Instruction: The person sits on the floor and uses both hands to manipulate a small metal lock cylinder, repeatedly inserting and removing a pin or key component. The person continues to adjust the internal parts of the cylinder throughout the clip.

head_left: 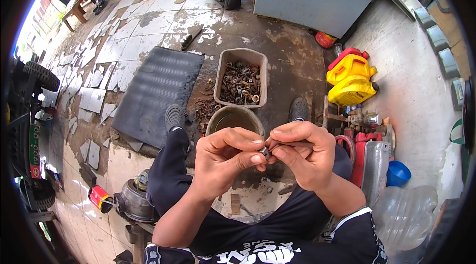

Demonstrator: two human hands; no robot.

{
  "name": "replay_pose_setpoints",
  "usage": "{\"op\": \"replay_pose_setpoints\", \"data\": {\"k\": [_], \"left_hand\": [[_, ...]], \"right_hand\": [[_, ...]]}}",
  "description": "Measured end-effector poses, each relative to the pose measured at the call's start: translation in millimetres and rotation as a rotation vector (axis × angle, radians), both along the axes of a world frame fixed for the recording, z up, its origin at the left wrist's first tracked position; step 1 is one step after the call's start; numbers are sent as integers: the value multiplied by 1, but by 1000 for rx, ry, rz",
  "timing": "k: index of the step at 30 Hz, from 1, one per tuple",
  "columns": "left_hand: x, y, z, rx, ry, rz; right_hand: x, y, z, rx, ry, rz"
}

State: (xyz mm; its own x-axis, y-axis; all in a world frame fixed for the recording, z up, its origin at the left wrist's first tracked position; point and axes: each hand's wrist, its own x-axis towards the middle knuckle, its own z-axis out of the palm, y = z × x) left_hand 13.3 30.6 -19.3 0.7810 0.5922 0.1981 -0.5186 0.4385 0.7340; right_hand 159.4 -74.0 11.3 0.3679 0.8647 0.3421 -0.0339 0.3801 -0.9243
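Both hands meet in front of me above a round tub (229,111). My left hand (221,157) pinches a small grey metal nut (265,153) between thumb and fingertips. My right hand (308,154) is closed in a pinch against the nut's other side, on what looks like a thin, rust-brown bolt (289,144); fingers cover much of it. Just beyond the round tub stands a rectangular grey tub (265,73) with many rusty nuts, bolts and washers (241,81) in it. More rusty bits (207,108) lie on the floor to its left.
A black rubber mat (157,93) lies left of the tubs, with a brush (191,39) beyond it. Yellow jugs (351,88), a blue funnel (398,173) and a clear plastic bottle (404,214) stand on the right. Broken tiles (94,99) and a metal housing (136,203) are at left.
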Motion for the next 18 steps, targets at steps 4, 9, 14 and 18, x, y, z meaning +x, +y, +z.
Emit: {"op": "replay_pose_setpoints", "data": {"k": [4,9,14,18], "left_hand": [[1,-1,0,-43,-23,-1],[2,-5,0,-132,-31,-37],[1,1,4,-28,65,-5],[-1,1,4,16,87,-18]], "right_hand": [[6,1,1,6,-108,29],[14,0,3,51,-233,54],[5,2,-6,3,-89,-3],[3,2,-5,-22,-12,28]]}}
